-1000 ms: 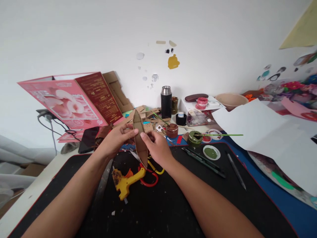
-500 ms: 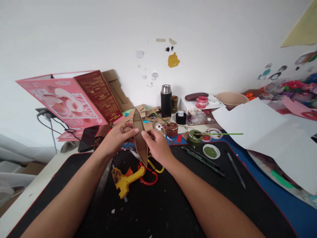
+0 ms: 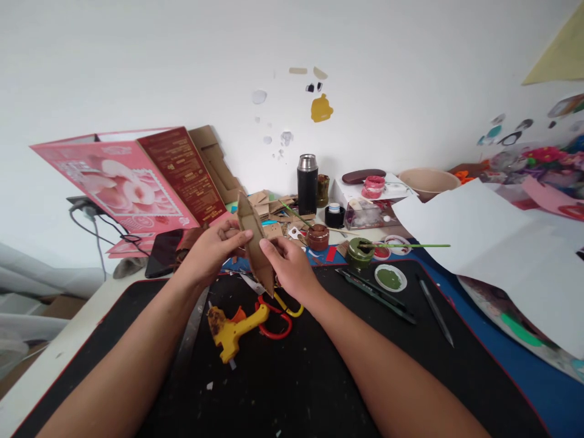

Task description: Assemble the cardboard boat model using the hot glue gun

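Observation:
A long cardboard piece (image 3: pixel 256 246), pointed at both ends and creased across, is held up between my two hands. My left hand (image 3: pixel 219 246) grips its left edge, thumb on the near face and fingers partly hidden behind. On the opposite edge, my right hand (image 3: pixel 292 264) pinches it with the thumb in front. Below the cardboard lies a yellow glue gun (image 3: pixel 237 331) on the black mat (image 3: pixel 274 395). Scissors with a red handle (image 3: pixel 279 333) and a yellow handle (image 3: pixel 295 307) lie beside it, their blades partly covered by the cardboard.
To the right are a green paint jar (image 3: pixel 359 255) with a brush across it, a lid of green paint (image 3: pixel 390 278), and pens (image 3: pixel 376 295). A black thermos (image 3: pixel 307 185) stands behind cardboard scraps (image 3: pixel 274 204). A pink box (image 3: pixel 132 188) leans at left; white paper (image 3: pixel 483 237) lies right.
The cardboard piece has turned and tilted, its upper tip moving left and its broad face now seen more narrowly. Both hands still hold it. The view has shifted slightly.

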`<state>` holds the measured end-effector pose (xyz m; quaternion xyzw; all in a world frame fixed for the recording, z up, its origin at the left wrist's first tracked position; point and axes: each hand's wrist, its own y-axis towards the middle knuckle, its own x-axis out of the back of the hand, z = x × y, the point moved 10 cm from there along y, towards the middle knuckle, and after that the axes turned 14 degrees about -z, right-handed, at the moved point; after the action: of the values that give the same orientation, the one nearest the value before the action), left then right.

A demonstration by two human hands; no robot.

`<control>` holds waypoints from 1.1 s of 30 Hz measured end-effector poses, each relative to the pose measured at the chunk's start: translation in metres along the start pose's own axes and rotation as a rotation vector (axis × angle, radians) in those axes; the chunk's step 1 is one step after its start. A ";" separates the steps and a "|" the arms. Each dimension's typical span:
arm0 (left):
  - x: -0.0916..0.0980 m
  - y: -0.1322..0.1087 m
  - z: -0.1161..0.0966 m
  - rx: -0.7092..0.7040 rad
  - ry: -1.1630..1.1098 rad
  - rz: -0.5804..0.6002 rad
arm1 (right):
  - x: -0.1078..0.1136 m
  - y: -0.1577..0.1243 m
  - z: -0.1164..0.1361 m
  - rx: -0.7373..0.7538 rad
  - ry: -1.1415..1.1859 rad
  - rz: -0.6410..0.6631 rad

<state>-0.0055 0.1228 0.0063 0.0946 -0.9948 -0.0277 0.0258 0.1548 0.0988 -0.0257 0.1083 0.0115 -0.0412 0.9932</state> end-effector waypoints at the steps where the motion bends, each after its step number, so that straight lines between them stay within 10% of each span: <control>1: 0.004 0.001 -0.004 -0.007 -0.037 -0.028 | -0.003 -0.002 -0.001 -0.032 0.029 0.026; 13: 0.027 0.009 -0.031 -0.164 -0.152 -0.070 | -0.015 -0.004 -0.017 -0.232 0.161 0.134; 16: 0.059 -0.011 -0.084 -0.563 0.075 -0.342 | -0.015 -0.005 -0.017 -0.213 0.123 0.160; 20: 0.034 -0.065 -0.137 -1.089 0.774 -0.374 | -0.020 -0.010 -0.015 -0.140 0.027 0.233; 25: -0.013 -0.070 -0.094 -1.081 1.182 0.039 | -0.018 -0.009 -0.012 -0.083 -0.039 0.220; 33: -0.012 -0.044 -0.059 -0.877 1.362 0.113 | -0.013 -0.007 -0.006 -0.087 0.035 0.179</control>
<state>0.0175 0.0787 0.0623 0.0216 -0.6629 -0.3501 0.6615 0.1415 0.0946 -0.0321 0.0664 0.0209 0.0500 0.9963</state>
